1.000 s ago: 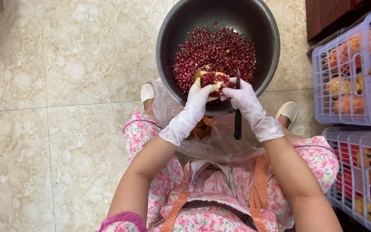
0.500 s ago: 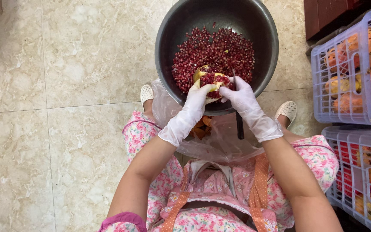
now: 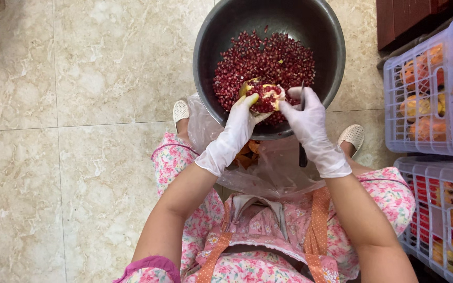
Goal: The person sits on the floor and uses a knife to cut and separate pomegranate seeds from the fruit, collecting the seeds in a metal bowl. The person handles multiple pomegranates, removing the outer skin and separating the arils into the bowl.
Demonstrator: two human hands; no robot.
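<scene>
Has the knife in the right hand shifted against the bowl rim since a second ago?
No, barely. The knife sits in the right hand with its handle hanging below the bowl rim, as before; any shift matches the camera's.

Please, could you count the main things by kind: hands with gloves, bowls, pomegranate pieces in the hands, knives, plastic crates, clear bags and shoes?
Gloved hands: 2 (left hand, right hand)
Metal bowl: 1
Pomegranate piece: 1
Knife: 1
Lilac plastic crates: 2 (upper crate, lower crate)
Clear bag: 1
Shoes: 2 (left shoe, right shoe)
Total: 10
</scene>
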